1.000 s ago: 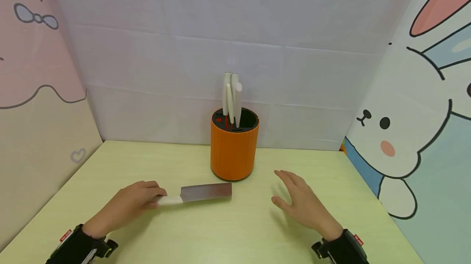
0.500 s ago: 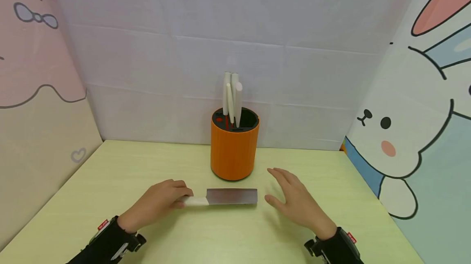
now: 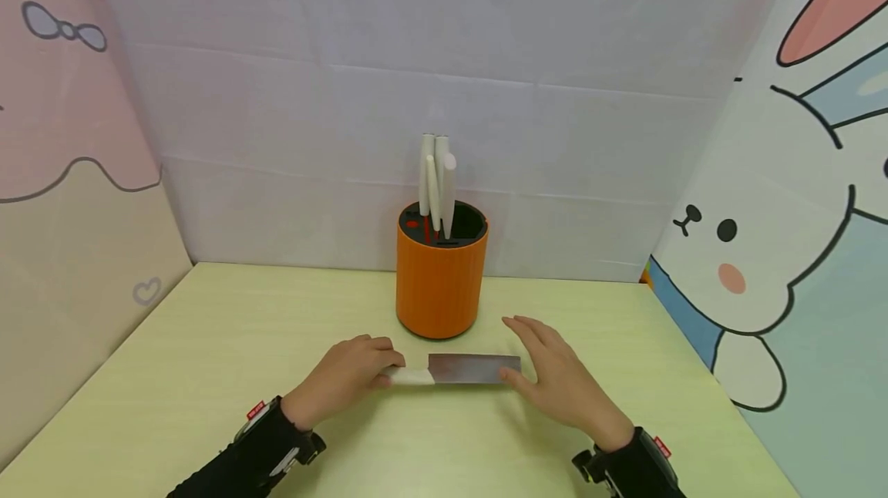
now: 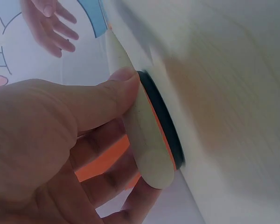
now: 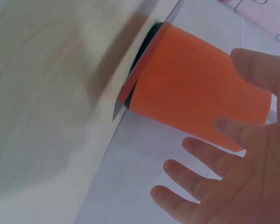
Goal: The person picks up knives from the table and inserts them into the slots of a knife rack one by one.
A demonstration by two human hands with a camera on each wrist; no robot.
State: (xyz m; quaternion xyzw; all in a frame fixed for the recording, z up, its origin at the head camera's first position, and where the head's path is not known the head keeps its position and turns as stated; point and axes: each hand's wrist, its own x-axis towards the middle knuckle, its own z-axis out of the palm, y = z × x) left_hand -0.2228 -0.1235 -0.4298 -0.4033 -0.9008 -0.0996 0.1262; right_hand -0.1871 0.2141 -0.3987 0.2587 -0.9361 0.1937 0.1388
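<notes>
My left hand point(image 3: 347, 375) grips the white handle of a cleaver point(image 3: 466, 369) just above the table. In the left wrist view, the thumb presses on one side of the handle point(image 4: 151, 149) and fingers curl behind it. The broad grey blade points right. My right hand point(image 3: 558, 384) is held with fingers spread by the blade's far end. Its thumb overlaps the blade in the head view, but the right wrist view shows the fingers apart from the thin blade edge point(image 5: 118, 108). Behind the cleaver stands an orange round knife block point(image 3: 440, 290).
Several white-handled knives point(image 3: 433, 182) stand upright in the block's black top. The pale wooden table point(image 3: 243, 313) meets a white cloth backdrop point(image 3: 291, 120) at the back. Cartoon-printed panels point(image 3: 756, 251) flank the sides.
My left hand has carried the cleaver to the right, and its blade has come level, reaching the right hand. The right hand moved slightly left at first, then stayed nearly still.
</notes>
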